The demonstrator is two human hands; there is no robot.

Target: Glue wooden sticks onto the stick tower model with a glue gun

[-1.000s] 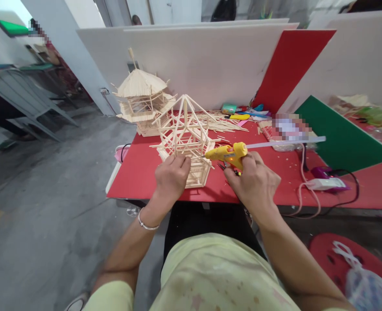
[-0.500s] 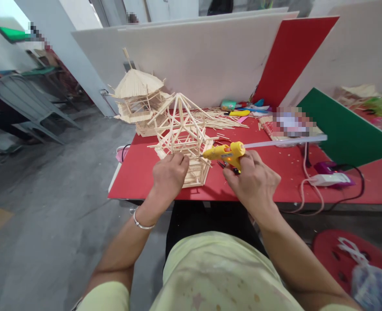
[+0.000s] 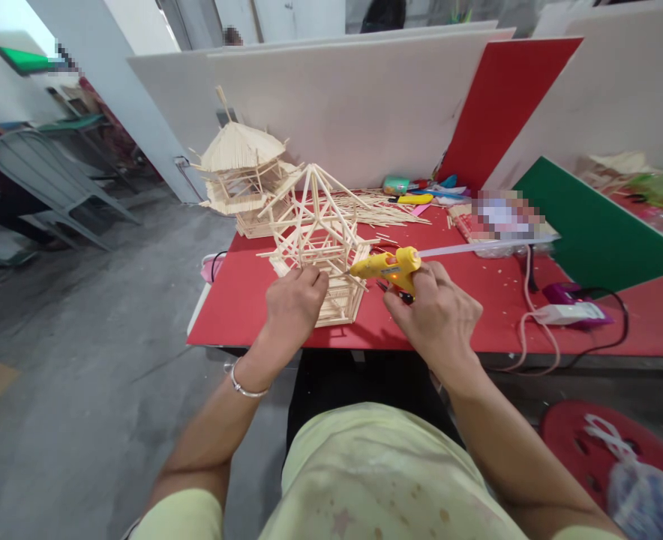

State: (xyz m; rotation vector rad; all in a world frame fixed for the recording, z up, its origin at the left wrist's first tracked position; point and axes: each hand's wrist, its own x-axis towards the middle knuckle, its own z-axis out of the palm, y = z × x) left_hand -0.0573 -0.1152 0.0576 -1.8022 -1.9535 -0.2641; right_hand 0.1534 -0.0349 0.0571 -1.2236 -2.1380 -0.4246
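On the red tabletop stands an open-framed pavilion model (image 3: 312, 217) of thin wooden sticks, with a peaked roof frame and a many-sided base. My left hand (image 3: 296, 304) is closed at its front, pinching what looks like a thin wooden stick; the fingertips are mostly hidden behind the hand. My right hand (image 3: 441, 315) grips a yellow hot glue gun (image 3: 391, 266) by its handle. The gun's nozzle points left, at the model's front sticks beside my left fingers. A long clear glue stick (image 3: 460, 248) juts from its back, and a small orange light glows on it.
A finished-roof stick pavilion (image 3: 241, 150) stands behind at left. Loose sticks (image 3: 388, 208) and a yellow-handled tool (image 3: 415, 199) lie at the back. On the right are a green board (image 3: 595, 225), a power strip (image 3: 576, 312) and cables. A red stool (image 3: 568, 435) holds a plastic bag.
My right hand and the glue gun have shifted slightly left, bringing the nozzle a little nearer my left fingers. My left hand and the model stay in place.
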